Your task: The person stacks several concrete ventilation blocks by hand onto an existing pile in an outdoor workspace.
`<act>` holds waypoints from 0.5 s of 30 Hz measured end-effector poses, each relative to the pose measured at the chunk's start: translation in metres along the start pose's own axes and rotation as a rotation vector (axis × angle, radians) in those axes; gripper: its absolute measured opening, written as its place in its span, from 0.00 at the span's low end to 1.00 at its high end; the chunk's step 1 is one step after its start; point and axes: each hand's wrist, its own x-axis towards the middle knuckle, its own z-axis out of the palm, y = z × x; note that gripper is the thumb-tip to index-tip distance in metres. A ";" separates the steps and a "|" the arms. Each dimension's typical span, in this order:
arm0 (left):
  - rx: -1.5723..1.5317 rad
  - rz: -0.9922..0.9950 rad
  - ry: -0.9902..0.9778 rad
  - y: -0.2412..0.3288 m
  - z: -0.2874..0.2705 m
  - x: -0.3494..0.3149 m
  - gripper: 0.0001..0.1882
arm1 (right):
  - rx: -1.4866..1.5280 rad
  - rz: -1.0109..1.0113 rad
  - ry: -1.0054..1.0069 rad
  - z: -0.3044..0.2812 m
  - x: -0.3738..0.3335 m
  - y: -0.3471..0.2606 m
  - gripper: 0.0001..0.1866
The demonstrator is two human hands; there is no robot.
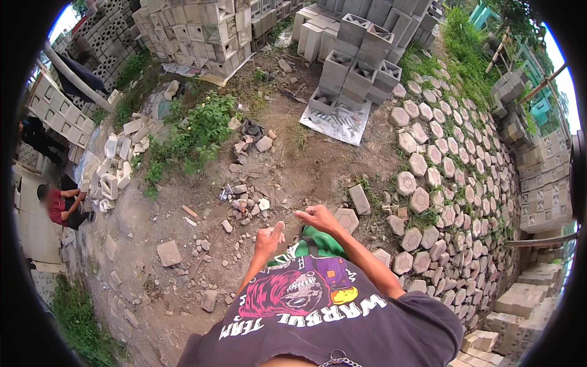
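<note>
Hexagonal paver (347, 218) near open right hand (316, 216), left hand (269, 237) fisted, rubble (244, 205) ahead.

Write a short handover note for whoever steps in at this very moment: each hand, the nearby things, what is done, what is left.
Left hand: loosely closed, thumb up, holding nothing.
Right hand: fingers curled, palm down, empty.
Nearest thing: a grey hexagonal concrete paver lying on the dirt just beyond the right hand.
Done: many grey hexagonal pavers lie heaped on the right.
Left: the nearest paver is untouched, and neither hand grips anything.
</note>
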 end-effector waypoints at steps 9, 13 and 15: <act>-0.028 0.019 -0.028 0.071 0.048 0.133 0.21 | 0.368 -0.009 0.038 -0.100 0.089 0.052 0.18; -0.024 -0.011 -0.077 0.095 0.062 0.178 0.07 | 0.554 0.013 0.097 -0.112 0.108 0.064 0.08; -0.016 -0.046 -0.058 0.106 0.072 0.206 0.03 | 0.556 0.075 0.092 -0.119 0.123 0.074 0.10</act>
